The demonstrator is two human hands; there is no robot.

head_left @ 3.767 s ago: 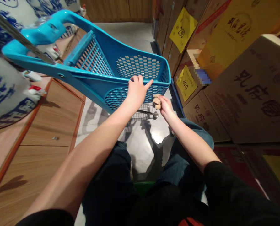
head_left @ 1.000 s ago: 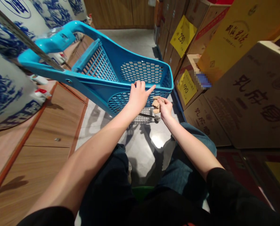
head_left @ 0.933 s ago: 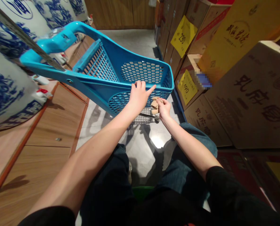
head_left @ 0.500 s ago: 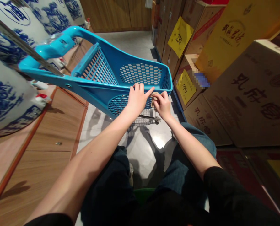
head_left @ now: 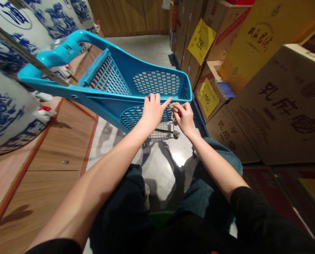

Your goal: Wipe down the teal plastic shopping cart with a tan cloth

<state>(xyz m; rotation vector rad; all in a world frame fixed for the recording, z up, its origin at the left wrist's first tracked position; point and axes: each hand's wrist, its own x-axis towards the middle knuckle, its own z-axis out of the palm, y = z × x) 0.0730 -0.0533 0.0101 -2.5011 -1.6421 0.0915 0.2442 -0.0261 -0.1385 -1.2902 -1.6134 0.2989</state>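
Observation:
A blue plastic shopping cart point(head_left: 107, 95) with mesh-like side panels stands across the view in front of me. My left hand point(head_left: 152, 111) grips its near rim, fingers hooked over the edge and thumb stretched to the right along it. Just right of that thumb, my right hand point(head_left: 183, 117) is closed in a pinch on a crumpled tan cloth point(head_left: 173, 107), which lies against the outside of the cart near its front corner. Part of the cloth is hidden by the fingers.
Large blue-and-white jars point(head_left: 6, 113) stand on a wooden cabinet point(head_left: 54, 141) at left. Stacked cardboard boxes point(head_left: 287, 109), some with yellow price signs point(head_left: 202, 41), line the right side. Pale tiled floor point(head_left: 162, 169) shows between my legs, and a wooden panel point(head_left: 128, 17) closes off the back.
My right hand has shifted slightly on the cloth, and more of it shows between the fingers. The left hand keeps its place on the rim. The whole view has slid a little.

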